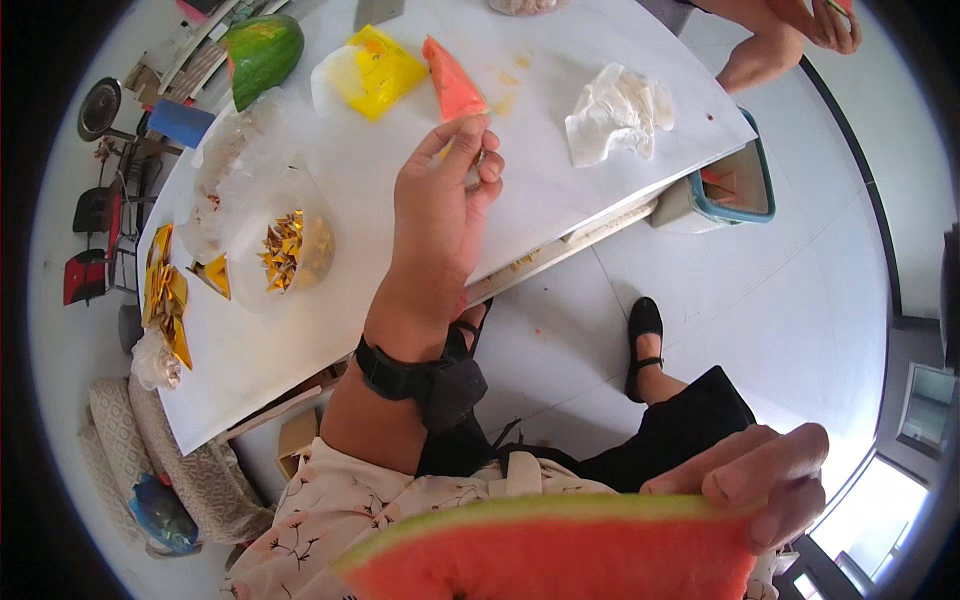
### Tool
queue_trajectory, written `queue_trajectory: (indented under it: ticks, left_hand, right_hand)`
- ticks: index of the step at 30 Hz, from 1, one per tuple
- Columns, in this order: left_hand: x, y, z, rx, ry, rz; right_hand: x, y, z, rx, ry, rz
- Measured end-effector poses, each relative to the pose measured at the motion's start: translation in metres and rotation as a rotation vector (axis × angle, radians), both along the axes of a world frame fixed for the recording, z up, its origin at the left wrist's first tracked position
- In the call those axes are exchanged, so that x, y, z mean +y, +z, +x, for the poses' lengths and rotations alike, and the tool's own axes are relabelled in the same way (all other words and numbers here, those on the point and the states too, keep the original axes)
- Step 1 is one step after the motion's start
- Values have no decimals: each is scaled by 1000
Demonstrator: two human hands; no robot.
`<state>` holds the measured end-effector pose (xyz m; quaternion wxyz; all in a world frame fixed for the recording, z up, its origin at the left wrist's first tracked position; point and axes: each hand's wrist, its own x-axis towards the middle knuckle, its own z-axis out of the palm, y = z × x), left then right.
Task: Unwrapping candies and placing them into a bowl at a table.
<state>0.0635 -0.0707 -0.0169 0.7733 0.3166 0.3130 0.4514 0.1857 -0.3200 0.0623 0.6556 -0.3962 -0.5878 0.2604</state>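
Close to the camera at the bottom, my right hand (757,480) grips a watermelon slice (555,547) by its green rind. The slice's red flesh is cut off by the lower picture edge. My left hand (454,165) is over the white table (360,187), fingers curled and thumb against the index finger. A black strap with a device (450,390) sits on that wrist. Just beyond the fingertips is a second watermelon slice (454,79); whether the fingers touch it, or pinch something small, I cannot tell. A yellow packet (382,71) lies left of this slice.
A cut watermelon (266,56) sits at the back left. A clear plastic container (319,251) holds gold folded paper pieces, with more gold pieces (165,289) alongside. Crumpled tissue (619,112) lies right; below the table edge is a bin (761,180). Another person's hand (836,30) shows top right.
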Motion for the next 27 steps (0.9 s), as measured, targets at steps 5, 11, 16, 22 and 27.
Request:
queue_trajectory:
  ticks: [5,11,16,22,27]
  left_hand:
    - [1,-2,-1,-5,-8,-29]
    - [3,-3,-9,-31,15,1]
    - [8,-6,-7,-47,1,29]
    - [0,3,-8,0,20,-22]
    - [1,8,-3,1,6,-14]
  right_hand:
    - [23,-19,-48,242,-156,225]
    - [3,6,0,74,74,-82]
    - [13,-3,-15,104,-178,-12]
    - [15,-10,-11,173,-141,49]
    - [13,-2,-3,203,42,43]
